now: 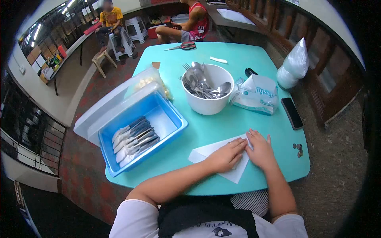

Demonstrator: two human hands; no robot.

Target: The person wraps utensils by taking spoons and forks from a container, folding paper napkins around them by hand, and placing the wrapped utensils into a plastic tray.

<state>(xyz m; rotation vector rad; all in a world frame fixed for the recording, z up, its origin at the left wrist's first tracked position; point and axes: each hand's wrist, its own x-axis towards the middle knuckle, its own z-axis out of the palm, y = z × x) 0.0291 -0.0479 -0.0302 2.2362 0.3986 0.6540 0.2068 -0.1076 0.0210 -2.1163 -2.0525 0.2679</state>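
Note:
A white paper napkin (199, 154), folded with pointed corners, lies on the turquoise table near its front edge. My left hand (228, 156) rests on the napkin with its fingers stretched out to the right. Beside it, my right hand (260, 151) lies on the napkin's right end, fingers extended and the fingertips of both hands close together. Whatever is under my fingers is hidden. To the left, a blue plastic box (171, 123) holds several cutlery bundles (135, 139) with their lower ends wrapped in white napkin.
A white bucket (208, 104) of spoons and forks stands mid-table. Near it are a tissue pack (256, 95), phone (292, 113), coins (298, 150) and scissors (182, 46). A clear lid (115, 105) leans behind the box. Two people sit beyond the table.

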